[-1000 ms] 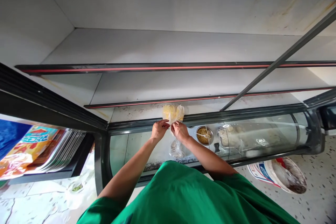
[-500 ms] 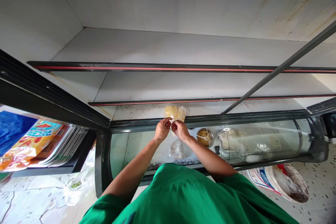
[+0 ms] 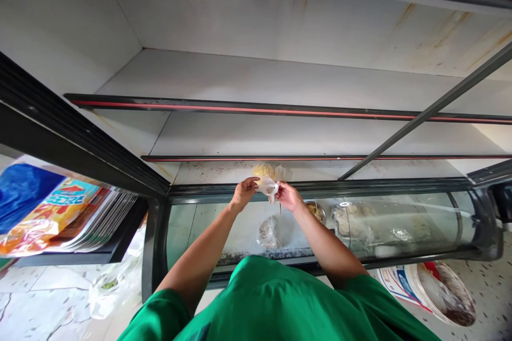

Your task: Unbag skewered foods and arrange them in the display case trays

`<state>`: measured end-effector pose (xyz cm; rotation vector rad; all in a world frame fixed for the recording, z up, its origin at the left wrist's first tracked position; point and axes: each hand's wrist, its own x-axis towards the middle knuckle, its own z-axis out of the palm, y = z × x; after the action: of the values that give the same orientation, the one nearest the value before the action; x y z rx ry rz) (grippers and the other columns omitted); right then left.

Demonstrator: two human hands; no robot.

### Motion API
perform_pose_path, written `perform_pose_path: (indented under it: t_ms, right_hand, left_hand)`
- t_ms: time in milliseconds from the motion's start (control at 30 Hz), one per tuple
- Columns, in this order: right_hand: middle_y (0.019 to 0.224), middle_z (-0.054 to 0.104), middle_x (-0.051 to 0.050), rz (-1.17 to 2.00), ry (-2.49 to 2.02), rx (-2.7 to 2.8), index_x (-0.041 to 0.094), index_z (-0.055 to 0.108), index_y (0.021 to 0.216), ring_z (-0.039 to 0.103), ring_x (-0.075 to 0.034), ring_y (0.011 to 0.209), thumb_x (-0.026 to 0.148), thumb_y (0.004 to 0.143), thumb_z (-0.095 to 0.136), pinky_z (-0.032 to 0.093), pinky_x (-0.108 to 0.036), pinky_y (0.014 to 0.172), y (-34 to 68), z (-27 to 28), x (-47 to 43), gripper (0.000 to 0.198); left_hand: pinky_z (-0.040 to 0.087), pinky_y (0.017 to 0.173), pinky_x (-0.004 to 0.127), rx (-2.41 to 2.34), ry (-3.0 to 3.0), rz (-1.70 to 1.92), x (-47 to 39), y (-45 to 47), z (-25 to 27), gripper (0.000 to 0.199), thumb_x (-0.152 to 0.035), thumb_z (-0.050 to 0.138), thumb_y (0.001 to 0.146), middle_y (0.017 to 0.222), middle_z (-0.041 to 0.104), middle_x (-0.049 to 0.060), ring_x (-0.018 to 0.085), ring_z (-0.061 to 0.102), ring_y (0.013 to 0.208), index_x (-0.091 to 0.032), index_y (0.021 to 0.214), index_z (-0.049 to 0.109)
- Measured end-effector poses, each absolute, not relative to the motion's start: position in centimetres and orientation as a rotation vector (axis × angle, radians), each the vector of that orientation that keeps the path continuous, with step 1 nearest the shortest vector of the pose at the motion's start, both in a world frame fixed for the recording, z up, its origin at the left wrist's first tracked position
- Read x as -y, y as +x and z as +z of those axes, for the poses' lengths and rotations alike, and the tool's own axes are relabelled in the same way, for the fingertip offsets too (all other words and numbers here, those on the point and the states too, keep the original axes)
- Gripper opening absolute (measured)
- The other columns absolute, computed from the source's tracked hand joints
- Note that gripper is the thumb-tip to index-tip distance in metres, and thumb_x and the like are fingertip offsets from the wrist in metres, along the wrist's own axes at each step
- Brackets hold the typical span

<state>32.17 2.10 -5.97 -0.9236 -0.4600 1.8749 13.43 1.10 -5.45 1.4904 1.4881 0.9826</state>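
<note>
A clear plastic bag with yellow contents at its far end sits at the shelf's front rail. My left hand pinches one side of its gathered plastic. On the other side, my right hand grips the twisted neck between thumb and fingers. What the yellow contents are, I cannot make out. Below my hands, behind the curved glass, lies another clear bag with pale contents. A round metal bowl of yellowish-brown bits is partly hidden by my right wrist.
Red-edged shelf rails run across the white cabinet, with a slanted dark bar at right. More bagged pale items lie under the curved glass. A white bucket stands on the floor at right; stacked packages are at left.
My hands have moved apart, and the gathered plastic between them is spread wider. The view has shifted slightly, and my right wrist covers more of the bowl.
</note>
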Motion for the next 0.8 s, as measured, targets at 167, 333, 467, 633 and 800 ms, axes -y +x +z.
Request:
perform_pose_path:
  t_ms: [167, 333, 467, 633, 800]
  right_hand:
    - [0.072, 0.061, 0.002, 1.879, -0.944, 0.534, 0.020, 0.054, 0.075, 0.049, -0.009, 0.056, 0.019, 0.074, 0.057, 0.035, -0.020, 0.049, 32.6, -4.4, -2.4, 0.002]
    - [0.069, 0.058, 0.004, 1.598, -1.008, 1.244, 0.019, 0.060, 0.080, 0.049, -0.008, 0.059, 0.027, 0.072, 0.064, 0.038, -0.019, 0.056, 31.8, -2.5, -2.1, 0.011]
    - [0.077, 0.060, 0.002, 1.433, -1.019, 1.497, 0.019, 0.061, 0.084, 0.055, -0.010, 0.069, 0.030, 0.077, 0.057, 0.044, -0.022, 0.070, 31.5, -1.5, -2.0, 0.013]
    - [0.085, 0.062, -0.001, 1.149, -1.236, 1.478, 0.021, 0.060, 0.088, 0.056, -0.014, 0.073, 0.023, 0.067, 0.065, 0.044, -0.026, 0.072, 31.6, -3.2, -1.6, 0.021]
    - [0.068, 0.061, 0.000, 0.868, -1.491, 1.594, 0.021, 0.060, 0.070, 0.053, -0.014, 0.060, 0.022, 0.070, 0.061, 0.041, -0.026, 0.064, 33.1, -5.1, -1.4, 0.002]
  left_hand:
    - [0.044, 0.062, 0.023, -1.575, 1.529, 0.922, -0.8, 14.1, -5.1, 0.026, -0.009, 0.048, 0.067, 0.070, 0.059, 0.000, 0.011, 0.054, 0.063, -0.015, 0.086, 0.065]
    - [0.040, 0.061, 0.024, -1.548, 1.639, 0.833, 0.0, 15.4, -3.7, 0.031, -0.020, 0.061, 0.069, 0.063, 0.058, -0.003, 0.012, 0.053, 0.059, -0.018, 0.100, 0.062]
    - [0.038, 0.056, 0.022, -1.533, 1.710, 0.779, -0.2, 16.1, -3.0, 0.044, -0.023, 0.058, 0.075, 0.058, 0.059, -0.005, 0.012, 0.053, 0.053, -0.020, 0.118, 0.052]
    - [0.038, 0.053, 0.022, -1.579, 1.671, 0.764, -1.1, 16.6, -3.3, 0.012, -0.024, 0.051, 0.079, 0.055, 0.059, -0.003, 0.011, 0.051, 0.050, -0.017, 0.083, 0.058]
    - [0.038, 0.055, 0.024, -1.672, 1.670, 0.700, -2.1, 16.0, -2.9, 0.019, -0.035, 0.064, 0.071, 0.058, 0.059, -0.001, 0.014, 0.054, 0.056, -0.018, 0.074, 0.056]
